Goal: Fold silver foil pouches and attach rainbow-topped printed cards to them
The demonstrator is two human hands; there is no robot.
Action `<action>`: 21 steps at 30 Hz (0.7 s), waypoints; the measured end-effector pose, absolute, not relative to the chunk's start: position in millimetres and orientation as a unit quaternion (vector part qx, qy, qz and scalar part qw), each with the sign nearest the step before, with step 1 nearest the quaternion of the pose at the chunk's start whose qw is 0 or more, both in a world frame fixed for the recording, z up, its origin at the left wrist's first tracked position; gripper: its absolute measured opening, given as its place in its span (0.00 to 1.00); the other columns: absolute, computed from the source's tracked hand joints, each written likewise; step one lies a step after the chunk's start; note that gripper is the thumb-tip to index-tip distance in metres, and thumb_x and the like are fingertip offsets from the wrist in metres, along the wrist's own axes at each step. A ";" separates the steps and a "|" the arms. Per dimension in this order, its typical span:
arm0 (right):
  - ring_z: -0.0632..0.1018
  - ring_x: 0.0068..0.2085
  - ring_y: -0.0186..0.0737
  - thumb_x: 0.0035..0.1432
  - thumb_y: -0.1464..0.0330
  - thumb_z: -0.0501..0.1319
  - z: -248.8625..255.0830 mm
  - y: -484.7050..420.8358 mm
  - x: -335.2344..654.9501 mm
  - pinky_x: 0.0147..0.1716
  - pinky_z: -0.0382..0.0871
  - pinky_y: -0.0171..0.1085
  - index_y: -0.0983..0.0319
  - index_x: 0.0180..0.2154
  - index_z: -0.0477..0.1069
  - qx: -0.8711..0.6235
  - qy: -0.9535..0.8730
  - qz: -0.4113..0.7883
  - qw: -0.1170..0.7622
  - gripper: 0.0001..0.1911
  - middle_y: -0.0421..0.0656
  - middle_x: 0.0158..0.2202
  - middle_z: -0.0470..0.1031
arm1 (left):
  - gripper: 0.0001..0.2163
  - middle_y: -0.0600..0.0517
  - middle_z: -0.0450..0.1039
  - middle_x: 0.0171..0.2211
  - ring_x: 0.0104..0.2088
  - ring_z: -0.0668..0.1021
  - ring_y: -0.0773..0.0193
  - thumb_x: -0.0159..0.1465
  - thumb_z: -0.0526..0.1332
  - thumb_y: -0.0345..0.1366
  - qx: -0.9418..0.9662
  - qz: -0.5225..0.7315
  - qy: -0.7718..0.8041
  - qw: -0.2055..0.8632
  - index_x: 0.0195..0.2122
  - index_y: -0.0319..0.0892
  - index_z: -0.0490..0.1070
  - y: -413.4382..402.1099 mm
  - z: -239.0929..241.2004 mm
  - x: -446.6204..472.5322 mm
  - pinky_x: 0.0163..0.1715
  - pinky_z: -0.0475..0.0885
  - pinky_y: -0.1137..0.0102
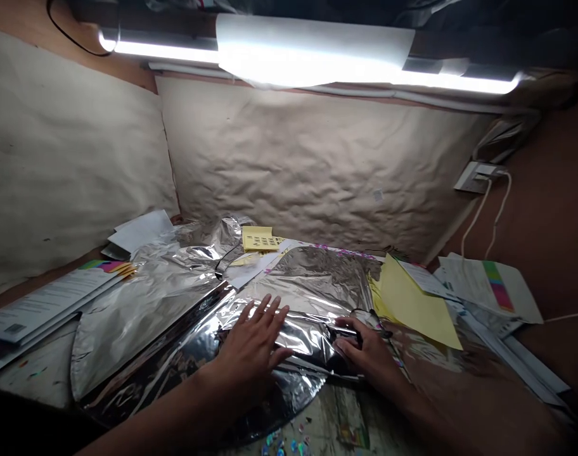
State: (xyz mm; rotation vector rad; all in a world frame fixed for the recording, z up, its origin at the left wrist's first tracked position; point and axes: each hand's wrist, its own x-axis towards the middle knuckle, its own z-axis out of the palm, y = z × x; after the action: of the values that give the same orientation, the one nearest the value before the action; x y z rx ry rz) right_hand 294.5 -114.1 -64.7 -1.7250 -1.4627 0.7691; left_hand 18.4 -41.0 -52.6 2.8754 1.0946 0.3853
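Shiny silver foil sheet (pixel 298 339) lies folded in front of me, creased and reflective. My left hand (pixel 258 329) rests flat on its near part, fingers spread and pointing away from me. At the right end of the fold, my right hand (pixel 365 345) is curled, with thumb and forefinger pinching the foil edge; the spot between the fingers is dark and partly hidden. More silver foil (pixel 137 316) spreads out to the left. Under and behind the fold, a wide foil piece (pixel 317 272) lies over white paper with pink marks.
Printed cards (pixel 51 297) are stacked at left. A yellow pad with handwriting (pixel 260 239) stands behind the foil. Yellow paper (pixel 417 304) and printed packets (pixel 498 291) lie at right, below a wall socket (pixel 479 177) with cables. Shiny scraps (pixel 289 443) dot the near table.
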 end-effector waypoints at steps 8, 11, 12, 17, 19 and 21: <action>0.65 0.63 0.55 0.66 0.67 0.54 -42.9 -140.5 279.7 0.60 0.61 0.53 0.57 0.55 0.70 -0.574 -0.752 -0.147 0.289 0.18 0.47 0.60 0.69 | 0.37 0.43 0.41 0.70 0.69 0.45 0.37 0.65 0.50 0.59 0.902 0.046 0.420 0.083 0.70 0.44 0.47 -42.1 -80.5 24.5 0.61 0.45 0.36; 0.54 0.68 0.56 0.67 0.61 0.55 -42.0 -136.0 262.3 0.63 0.53 0.55 0.55 0.65 0.58 -0.539 -0.813 -0.122 0.183 0.26 0.45 0.69 0.54 | 0.36 0.42 0.44 0.70 0.69 0.47 0.36 0.66 0.49 0.59 0.904 0.052 0.417 0.077 0.70 0.44 0.48 -43.6 -76.7 23.9 0.61 0.47 0.36; 0.52 0.69 0.58 0.67 0.57 0.55 -45.7 -132.4 257.6 0.63 0.53 0.56 0.54 0.67 0.54 -0.545 -0.821 -0.082 0.150 0.30 0.46 0.70 0.50 | 0.35 0.42 0.45 0.70 0.68 0.48 0.36 0.66 0.49 0.59 0.904 0.055 0.418 0.073 0.69 0.45 0.49 -43.5 -76.0 23.5 0.60 0.47 0.35; 0.45 0.70 0.59 0.65 0.46 0.50 -70.6 -119.9 251.9 0.64 0.48 0.60 0.50 0.69 0.43 -0.587 -0.802 0.084 0.076 0.37 0.46 0.71 0.41 | 0.37 0.43 0.48 0.69 0.67 0.51 0.31 0.61 0.50 0.65 0.897 0.073 0.431 0.060 0.69 0.56 0.49 -40.4 -77.2 18.0 0.58 0.45 0.32; 0.42 0.70 0.58 0.66 0.46 0.50 -74.1 -118.6 253.6 0.65 0.44 0.59 0.52 0.69 0.43 -0.592 -0.796 0.101 0.076 0.38 0.47 0.72 0.39 | 0.39 0.41 0.46 0.70 0.67 0.49 0.31 0.61 0.49 0.66 0.896 0.070 0.433 0.066 0.69 0.54 0.47 -40.5 -77.9 16.8 0.57 0.44 0.31; 0.41 0.70 0.56 0.66 0.47 0.50 -74.0 -117.6 253.0 0.66 0.42 0.58 0.55 0.70 0.43 -0.595 -0.793 0.110 0.074 0.38 0.48 0.72 0.39 | 0.39 0.39 0.43 0.70 0.68 0.48 0.31 0.61 0.48 0.66 0.892 0.056 0.443 0.072 0.70 0.52 0.46 -40.9 -78.1 17.1 0.58 0.42 0.31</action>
State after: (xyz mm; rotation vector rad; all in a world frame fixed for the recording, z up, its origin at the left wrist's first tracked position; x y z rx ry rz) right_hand 253.0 -117.6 -74.0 -1.7856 -2.3795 0.3288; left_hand 17.1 -40.9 -78.1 2.6803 1.3314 0.1688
